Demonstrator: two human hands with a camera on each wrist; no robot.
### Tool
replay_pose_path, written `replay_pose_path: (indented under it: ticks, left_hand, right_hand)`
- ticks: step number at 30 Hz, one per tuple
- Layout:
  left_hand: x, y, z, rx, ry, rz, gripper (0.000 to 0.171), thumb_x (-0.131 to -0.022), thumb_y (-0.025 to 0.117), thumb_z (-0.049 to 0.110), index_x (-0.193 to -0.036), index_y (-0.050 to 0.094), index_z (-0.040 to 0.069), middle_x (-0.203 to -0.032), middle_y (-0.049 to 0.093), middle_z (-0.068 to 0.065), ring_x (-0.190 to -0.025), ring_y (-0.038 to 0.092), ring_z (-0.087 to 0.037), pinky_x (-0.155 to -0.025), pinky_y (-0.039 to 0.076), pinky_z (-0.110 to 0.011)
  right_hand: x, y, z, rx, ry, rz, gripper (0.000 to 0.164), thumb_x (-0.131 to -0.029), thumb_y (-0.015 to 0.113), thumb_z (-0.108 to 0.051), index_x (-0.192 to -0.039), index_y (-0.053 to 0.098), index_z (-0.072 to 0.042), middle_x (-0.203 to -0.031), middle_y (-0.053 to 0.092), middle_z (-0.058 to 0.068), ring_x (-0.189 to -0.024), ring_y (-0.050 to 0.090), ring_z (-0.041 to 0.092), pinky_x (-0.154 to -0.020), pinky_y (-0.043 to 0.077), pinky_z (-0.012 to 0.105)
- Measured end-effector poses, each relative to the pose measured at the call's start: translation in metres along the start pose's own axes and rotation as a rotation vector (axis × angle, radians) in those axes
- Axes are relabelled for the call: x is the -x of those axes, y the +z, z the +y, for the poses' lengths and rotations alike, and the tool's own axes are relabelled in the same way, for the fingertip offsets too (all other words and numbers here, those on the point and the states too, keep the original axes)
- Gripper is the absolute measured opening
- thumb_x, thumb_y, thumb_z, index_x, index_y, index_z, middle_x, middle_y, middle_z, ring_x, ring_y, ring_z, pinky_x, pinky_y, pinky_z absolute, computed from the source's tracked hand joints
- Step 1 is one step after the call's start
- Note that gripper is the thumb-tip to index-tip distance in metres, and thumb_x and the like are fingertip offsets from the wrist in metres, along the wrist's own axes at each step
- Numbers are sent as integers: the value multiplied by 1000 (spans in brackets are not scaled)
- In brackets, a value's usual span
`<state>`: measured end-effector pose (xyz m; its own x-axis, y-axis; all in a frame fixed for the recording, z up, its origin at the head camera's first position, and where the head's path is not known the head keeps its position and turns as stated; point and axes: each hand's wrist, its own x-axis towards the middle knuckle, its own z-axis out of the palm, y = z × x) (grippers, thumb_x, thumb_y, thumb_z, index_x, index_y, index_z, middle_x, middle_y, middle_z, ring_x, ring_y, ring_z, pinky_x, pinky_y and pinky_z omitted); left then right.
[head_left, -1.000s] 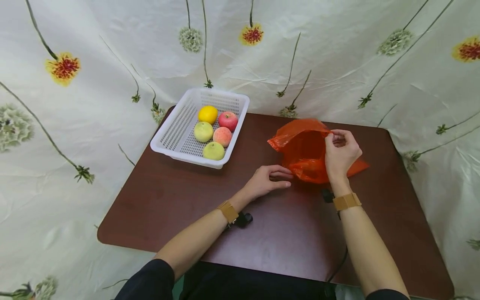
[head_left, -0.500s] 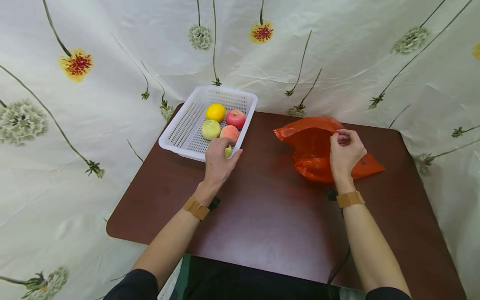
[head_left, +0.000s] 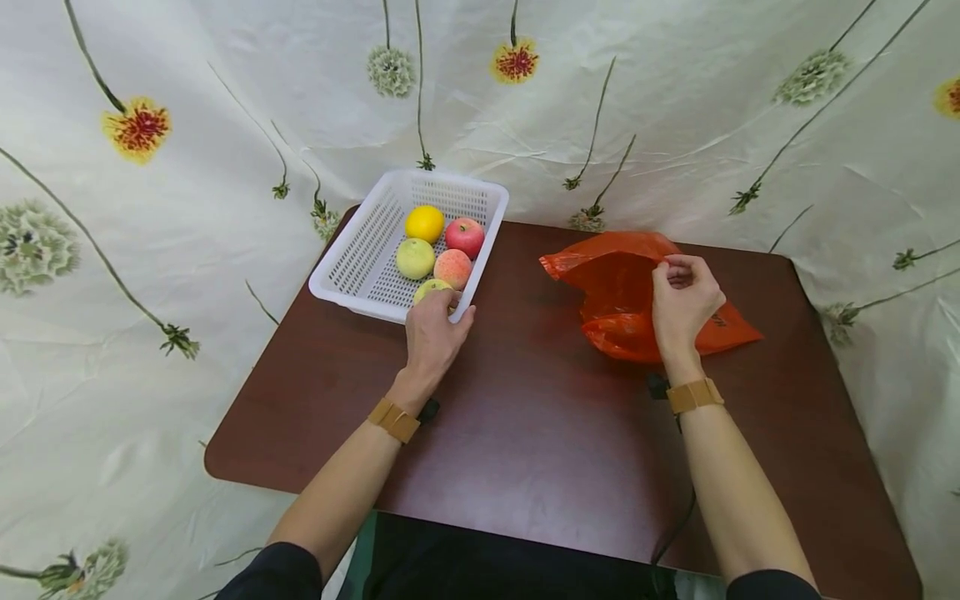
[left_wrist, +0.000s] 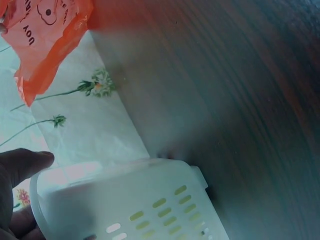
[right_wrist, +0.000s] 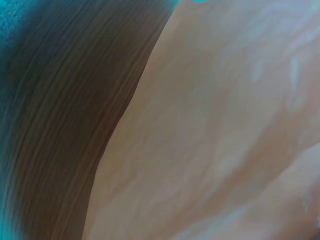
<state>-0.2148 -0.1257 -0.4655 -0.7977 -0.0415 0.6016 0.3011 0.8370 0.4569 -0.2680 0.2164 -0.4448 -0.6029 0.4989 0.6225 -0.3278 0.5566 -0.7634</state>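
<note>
A red-orange plastic bag (head_left: pixel 618 283) stands with its mouth raised on the right half of the table. My right hand (head_left: pixel 684 308) pinches the bag's upper edge, and the bag fills most of the right wrist view. My left hand (head_left: pixel 435 333) is at the near right corner of a white slotted basket (head_left: pixel 352 302). Its fingers reach over the rim by the nearest yellow-green fruit (head_left: pixel 431 287), which they partly hide. In the left wrist view the thumb (left_wrist: pixel 37 162) lies outside the rim; whether the fingers grip the fruit cannot be told.
The basket also holds a yellow fruit (head_left: pixel 424 223), a red apple (head_left: pixel 465 237), a peach (head_left: pixel 453 268) and another yellow-green fruit (head_left: pixel 415 258). Brown tabletop (head_left: pixel 525 400) lies between basket and bag. A flower-printed cloth (head_left: pixel 660 108) hangs behind the table.
My left hand has moved from beside the bag leftward to the basket's near corner. Over the last half second its fingers have shifted slightly around the nearest fruit. The right hand keeps holding the bag.
</note>
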Motion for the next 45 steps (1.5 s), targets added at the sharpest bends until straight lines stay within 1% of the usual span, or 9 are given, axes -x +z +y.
replay_pose_path:
  ticks: [5,11,17,25,31,35,39,42,45]
  left_hand:
    - [3,-3,-2,7,-1,-8,21,-75,75,24,-83,70,6,-75,65,-3,-64,55,-16,-59,44,-32]
    - [11,-10,-1,54,43,-20,19,-73,76,22,-81,69,6,-73,65,-2,-62,57,-16,-58,45,-31]
    - [20,-16,0,103,63,-46,20,-72,77,22,-82,69,6,-74,66,-2,-63,58,-18,-58,45,-32]
    - [29,-24,4,116,85,-58,20,-71,78,20,-84,70,7,-75,65,0,-63,57,-15,-57,45,-29]
    - [32,-29,6,130,101,-88,22,-72,78,22,-86,69,7,-77,64,1,-64,55,-14,-59,46,-27]
    - [29,-33,4,183,86,-95,25,-74,78,28,-85,69,8,-77,64,1,-65,58,-12,-61,48,-29]
    - [19,-40,0,215,65,-53,25,-75,77,29,-83,69,7,-74,64,0,-64,59,-13,-62,49,-33]
    - [9,-46,-2,191,64,-42,24,-77,76,28,-84,70,7,-74,64,-1,-65,59,-14,-62,48,-33]
    - [-2,-53,-4,135,61,-79,23,-78,74,30,-84,70,8,-76,65,-2,-67,58,-17,-61,45,-32]
  right_hand:
    - [0,0,-2,9,-7,-10,11,-83,65,-22,-85,71,-13,-71,63,-1,-62,55,7,-58,43,16]
    - [1,0,-4,18,-2,-27,12,-84,65,-23,-87,71,-13,-71,64,-2,-62,54,6,-58,43,16]
    - [1,1,-4,26,7,-38,10,-84,65,-21,-87,71,-13,-71,64,-2,-62,54,7,-58,43,16]
    - [2,3,-4,23,-2,-56,12,-84,65,-23,-88,71,-13,-71,64,-1,-61,55,10,-58,43,16]
    - [1,3,-5,13,-18,-55,12,-84,64,-24,-88,71,-15,-70,63,-2,-61,54,8,-58,43,16]
    - [1,2,-5,-2,-22,-59,12,-84,65,-25,-88,71,-15,-71,63,-2,-62,54,8,-58,44,17]
    - [1,2,-6,-7,-22,-62,11,-84,65,-23,-88,71,-14,-71,63,-3,-61,54,8,-58,44,17]
    - [1,2,-7,-15,-22,-64,11,-84,65,-22,-89,71,-14,-71,63,-3,-61,53,8,-58,43,17]
    - [0,2,-7,-30,-30,-69,11,-84,65,-21,-89,70,-13,-71,63,-2,-61,53,9,-59,43,17]
